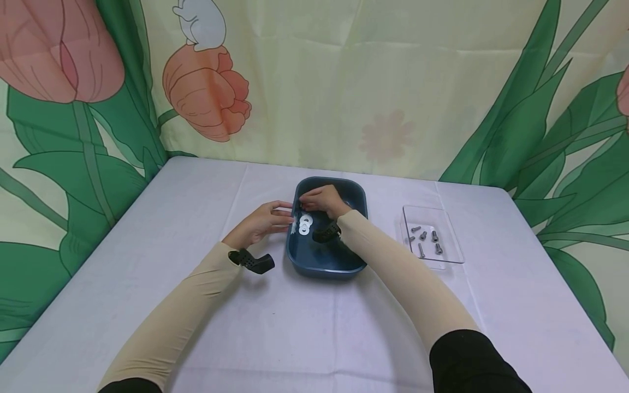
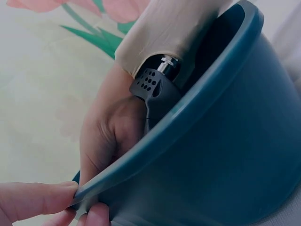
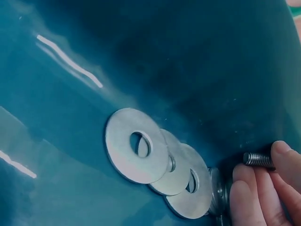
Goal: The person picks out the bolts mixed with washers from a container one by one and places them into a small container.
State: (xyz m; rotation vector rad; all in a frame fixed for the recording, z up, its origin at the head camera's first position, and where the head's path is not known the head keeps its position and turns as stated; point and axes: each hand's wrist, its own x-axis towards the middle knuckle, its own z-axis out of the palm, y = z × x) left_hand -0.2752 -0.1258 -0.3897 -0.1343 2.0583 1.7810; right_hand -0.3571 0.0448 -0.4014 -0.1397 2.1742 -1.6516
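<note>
In the head view my right hand (image 1: 321, 201) reaches into a dark blue basin (image 1: 326, 271). Its thumb and fingers pinch a threaded bolt (image 3: 257, 160) near the basin wall. Several flat washers (image 3: 136, 143) overlap beside those fingertips, with more metal discs (image 3: 217, 190) half hidden behind them. My left hand (image 1: 262, 221) is at the basin's left side, its fingers stretched towards the wall. The left wrist view has its fingertips on both sides of the rim (image 2: 136, 157), holding the edge.
A clear plastic tray (image 1: 454, 240) with several bolts (image 1: 435, 236) stands right of the basin. All of it is on a table under a white cloth (image 1: 275, 338). Behind hangs a floral curtain (image 1: 393, 82).
</note>
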